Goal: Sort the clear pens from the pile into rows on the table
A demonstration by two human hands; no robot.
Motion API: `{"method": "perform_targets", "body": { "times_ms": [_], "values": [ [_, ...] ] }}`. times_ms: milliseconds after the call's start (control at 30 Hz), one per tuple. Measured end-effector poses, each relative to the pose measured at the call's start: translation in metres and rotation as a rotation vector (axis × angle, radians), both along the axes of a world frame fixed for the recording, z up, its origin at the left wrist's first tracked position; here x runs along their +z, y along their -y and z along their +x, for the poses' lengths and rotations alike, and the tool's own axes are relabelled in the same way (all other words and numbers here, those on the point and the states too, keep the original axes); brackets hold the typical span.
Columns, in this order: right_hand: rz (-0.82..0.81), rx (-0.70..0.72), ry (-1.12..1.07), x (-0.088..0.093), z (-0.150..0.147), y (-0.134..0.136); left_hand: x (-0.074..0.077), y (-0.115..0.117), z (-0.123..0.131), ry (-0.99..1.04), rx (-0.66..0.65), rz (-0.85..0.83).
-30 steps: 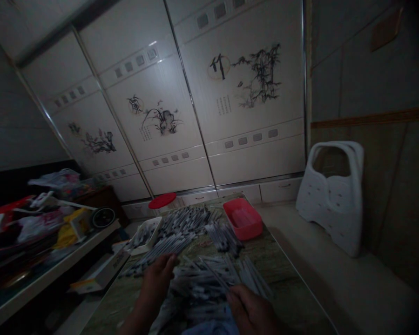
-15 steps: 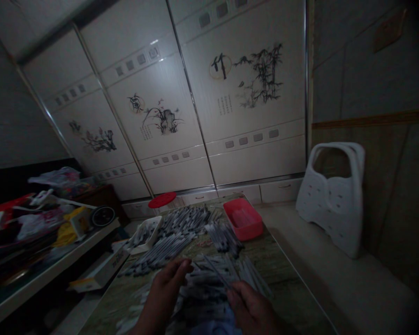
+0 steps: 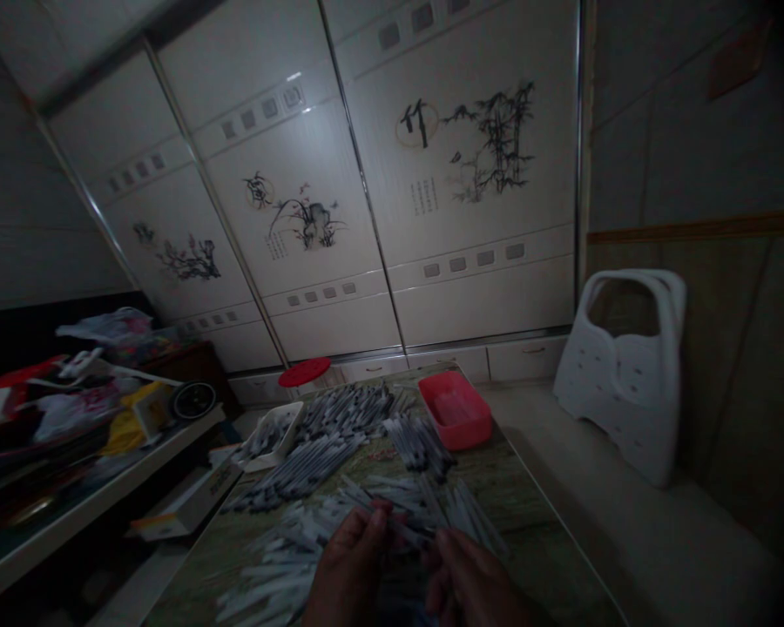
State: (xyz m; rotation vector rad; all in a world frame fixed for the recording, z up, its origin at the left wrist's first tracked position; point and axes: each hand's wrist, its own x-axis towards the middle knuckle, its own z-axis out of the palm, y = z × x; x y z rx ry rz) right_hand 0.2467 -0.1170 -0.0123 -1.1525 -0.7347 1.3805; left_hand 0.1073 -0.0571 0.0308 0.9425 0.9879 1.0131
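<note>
Hands: our left hand (image 3: 349,570) and right hand (image 3: 463,585) sit close together at the near edge of the desk (image 3: 523,496), just apart, over the loose pile.

Grip: both are closed, with fingers curled and pinching thin tubes (image 3: 398,522), grey and white, that run between the two hands. The dim light hides exactly how many are held.

Near pile: more of the thin tubes lie scattered in front of us, spread across the near half of the desk, some crossing one another.

White tray: a shallow white tray (image 3: 286,416) at the desk's left edge holds a small bunch of the tubes, lying lengthwise.

Red tray: a red plastic tray (image 3: 456,435) near the far right corner of the desk holds only a few pale items, too dim to make out.

Far desk: tight bundles of tubes (image 3: 346,414) lie side by side between the two trays.

Beyond: a round red lid (image 3: 304,372) sits past the far edge, before the painted wardrobe doors (image 3: 476,287).

Sides: a cluttered shelf (image 3: 91,470) stands to the left; a white plastic stool (image 3: 653,409) leans against the wall on the right.

Change: our left hand has moved rightward toward the right hand, and the loose tubes now fan farther toward the near left corner.
</note>
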Motion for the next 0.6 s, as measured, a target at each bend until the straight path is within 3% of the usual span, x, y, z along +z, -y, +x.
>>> {"method": "perform_targets", "body": {
  "times_ms": [167,600],
  "values": [
    [0.017,0.041,-0.04,-0.003,-0.001,-0.001,-0.004,0.0,0.001,0.045,0.0,-0.013],
    [0.07,-0.075,-0.146,-0.001,-0.011,-0.001,-0.009,0.003,0.002,0.102,-0.006,-0.026]
  ]
}}
